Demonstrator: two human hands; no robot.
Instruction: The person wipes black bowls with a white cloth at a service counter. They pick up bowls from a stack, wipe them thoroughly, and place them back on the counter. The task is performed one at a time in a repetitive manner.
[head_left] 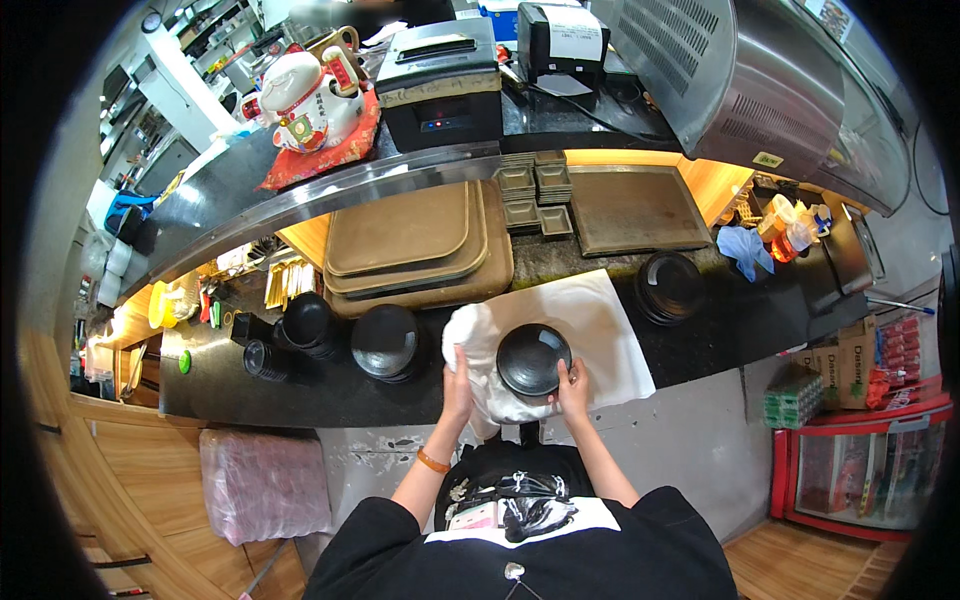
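A round black plate is tilted a little over a white sheet at the counter's front edge. My right hand grips the plate by its right rim, thumb on top. My left hand is closed on a bunched white cloth, left of the plate. Part of the cloth lies against the plate's left side and hangs over the edge. A stack of black plates stands to the left, and another plate stack sits beyond the sheet on the right.
Brown trays lie stacked at the back, beside small square dishes and a flat rectangular tray. Black bowls and cups stand farther left. A blue cloth lies at right. A raised shelf overhangs the counter's back.
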